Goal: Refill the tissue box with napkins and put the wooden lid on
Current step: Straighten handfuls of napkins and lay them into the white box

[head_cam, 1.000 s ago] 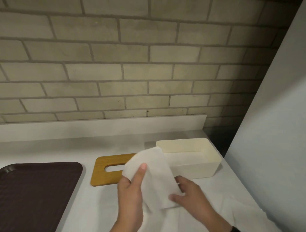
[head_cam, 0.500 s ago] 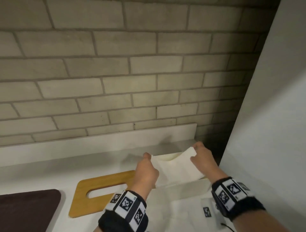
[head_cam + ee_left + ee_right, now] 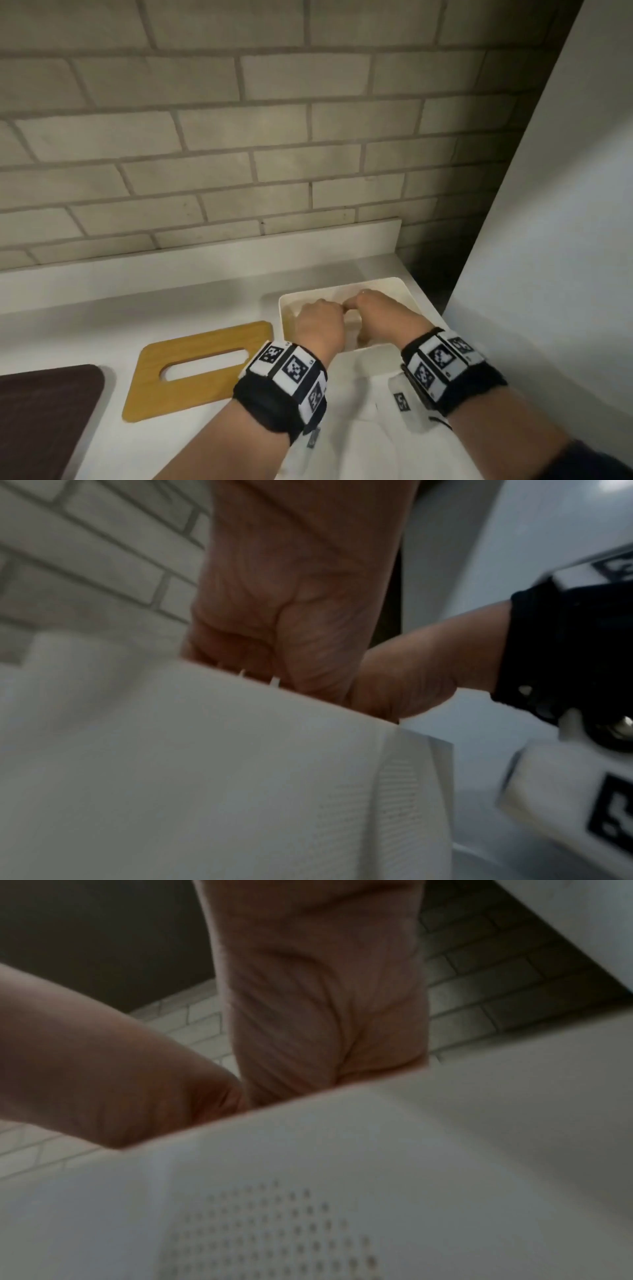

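Note:
The cream tissue box [image 3: 406, 294] stands open at the back right of the white counter. Both hands reach down into it side by side, the left hand [image 3: 320, 322] touching the right hand [image 3: 380, 315] at the thumbs. Their fingers point down inside the box and are hidden. The napkin they carried does not show in the head view. In the wrist views only the left palm [image 3: 291, 610] and the right palm [image 3: 325, 1010] show above a white edge that covers the fingers. The wooden lid [image 3: 198, 371], with its long slot, lies flat on the counter left of the box.
More white napkins [image 3: 359, 431] lie on the counter in front of the box, under my wrists. A dark brown tray [image 3: 44, 414] sits at the far left. A brick wall [image 3: 274, 137] backs the counter and a white panel [image 3: 548, 240] closes the right side.
Both hands carried the white napkin from in front of the box to above it, then lowered into the box. The napkin has gone out of sight. The head camera has moved closer.

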Demonstrator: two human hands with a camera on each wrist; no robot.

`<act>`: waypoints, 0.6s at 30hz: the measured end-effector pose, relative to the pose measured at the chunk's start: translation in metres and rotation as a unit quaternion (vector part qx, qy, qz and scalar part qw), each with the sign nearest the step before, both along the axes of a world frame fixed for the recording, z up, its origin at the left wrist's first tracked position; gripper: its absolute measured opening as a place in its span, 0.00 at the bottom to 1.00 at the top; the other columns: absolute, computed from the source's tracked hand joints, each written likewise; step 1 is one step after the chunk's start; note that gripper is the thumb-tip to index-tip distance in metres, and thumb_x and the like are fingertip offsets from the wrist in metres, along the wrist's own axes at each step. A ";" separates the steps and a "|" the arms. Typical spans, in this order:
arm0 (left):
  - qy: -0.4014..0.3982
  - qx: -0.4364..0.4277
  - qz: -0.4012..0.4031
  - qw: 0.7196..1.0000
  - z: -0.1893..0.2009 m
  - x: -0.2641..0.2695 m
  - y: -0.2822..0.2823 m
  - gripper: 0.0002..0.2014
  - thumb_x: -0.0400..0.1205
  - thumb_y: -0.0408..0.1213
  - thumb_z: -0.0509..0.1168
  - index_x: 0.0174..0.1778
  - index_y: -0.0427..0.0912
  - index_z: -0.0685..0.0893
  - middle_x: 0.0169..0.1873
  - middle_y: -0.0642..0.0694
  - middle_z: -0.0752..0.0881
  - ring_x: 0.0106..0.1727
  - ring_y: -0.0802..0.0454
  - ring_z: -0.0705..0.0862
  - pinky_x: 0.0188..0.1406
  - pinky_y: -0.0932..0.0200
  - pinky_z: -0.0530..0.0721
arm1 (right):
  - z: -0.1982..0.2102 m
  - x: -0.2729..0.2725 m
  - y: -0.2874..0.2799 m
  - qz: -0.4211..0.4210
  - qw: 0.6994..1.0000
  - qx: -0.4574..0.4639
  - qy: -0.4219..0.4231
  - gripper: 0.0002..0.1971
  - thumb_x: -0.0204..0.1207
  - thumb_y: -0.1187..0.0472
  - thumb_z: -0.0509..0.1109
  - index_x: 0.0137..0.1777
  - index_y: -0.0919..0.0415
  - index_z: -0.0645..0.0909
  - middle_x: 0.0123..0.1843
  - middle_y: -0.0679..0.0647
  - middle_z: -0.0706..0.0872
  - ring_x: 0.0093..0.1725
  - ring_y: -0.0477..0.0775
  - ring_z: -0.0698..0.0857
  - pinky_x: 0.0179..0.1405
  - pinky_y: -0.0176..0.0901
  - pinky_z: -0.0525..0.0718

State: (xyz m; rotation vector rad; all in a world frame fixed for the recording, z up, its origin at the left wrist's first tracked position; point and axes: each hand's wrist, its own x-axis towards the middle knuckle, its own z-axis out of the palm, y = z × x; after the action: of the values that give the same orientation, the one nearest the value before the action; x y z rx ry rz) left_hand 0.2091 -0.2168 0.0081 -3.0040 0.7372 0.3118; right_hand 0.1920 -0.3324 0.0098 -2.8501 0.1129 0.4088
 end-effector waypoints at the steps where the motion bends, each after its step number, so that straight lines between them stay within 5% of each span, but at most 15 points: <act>1: 0.023 0.015 0.000 1.000 -0.007 0.002 0.000 0.20 0.82 0.37 0.60 0.72 0.46 0.76 0.67 0.44 0.80 0.68 0.45 0.79 0.66 0.52 0.75 | -0.003 -0.001 -0.001 0.006 1.000 -0.007 0.028 0.28 0.72 0.71 0.70 0.72 0.50 0.75 0.73 0.56 0.75 0.68 0.58 0.78 0.65 0.46 0.75; 5: 0.054 0.069 -0.016 0.996 -0.022 0.011 0.008 0.20 0.84 0.35 0.56 0.73 0.44 0.75 0.70 0.43 0.79 0.72 0.44 0.75 0.73 0.49 0.72 | -0.017 -0.001 -0.010 0.015 0.997 -0.027 0.066 0.24 0.79 0.69 0.61 0.73 0.52 0.72 0.75 0.59 0.70 0.70 0.61 0.75 0.69 0.45 0.71; 9: 0.058 0.082 -0.011 0.995 -0.018 0.012 0.012 0.22 0.81 0.40 0.61 0.73 0.45 0.75 0.69 0.45 0.80 0.70 0.44 0.77 0.71 0.47 0.74 | -0.011 -0.001 -0.010 -0.010 0.998 0.004 0.070 0.28 0.74 0.69 0.70 0.74 0.53 0.71 0.75 0.57 0.72 0.70 0.59 0.75 0.68 0.44 0.72; 11: 0.073 0.015 0.009 0.997 -0.006 0.005 0.015 0.23 0.80 0.42 0.63 0.73 0.45 0.74 0.69 0.45 0.79 0.71 0.45 0.76 0.71 0.52 0.73 | 0.001 -0.011 -0.011 -0.042 0.998 0.040 0.024 0.29 0.71 0.67 0.74 0.72 0.54 0.73 0.72 0.55 0.76 0.68 0.56 0.78 0.64 0.43 0.76; 15: 0.014 -0.168 0.026 0.985 0.025 -0.029 0.037 0.21 0.82 0.42 0.61 0.73 0.49 0.74 0.66 0.46 0.80 0.65 0.46 0.79 0.59 0.54 0.81 | 0.033 -0.060 -0.019 -0.103 0.982 0.100 -0.122 0.12 0.74 0.61 0.72 0.56 0.52 0.81 0.53 0.48 0.84 0.51 0.49 0.83 0.52 0.42 0.83; 18: -0.028 -0.231 0.032 0.972 0.032 -0.067 0.069 0.19 0.83 0.45 0.60 0.71 0.55 0.75 0.64 0.54 0.81 0.65 0.51 0.79 0.57 0.57 0.80 | 0.035 -0.107 -0.018 -0.149 0.975 0.150 -0.064 0.04 0.73 0.60 0.73 0.44 0.51 0.81 0.42 0.46 0.82 0.40 0.44 0.81 0.46 0.40 0.83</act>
State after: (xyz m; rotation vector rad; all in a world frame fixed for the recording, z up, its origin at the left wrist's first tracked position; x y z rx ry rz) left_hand 0.1417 -0.1481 0.0397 -3.4585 0.8055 0.0577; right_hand 0.0850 -0.3506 0.0453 -2.5001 0.4117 0.1620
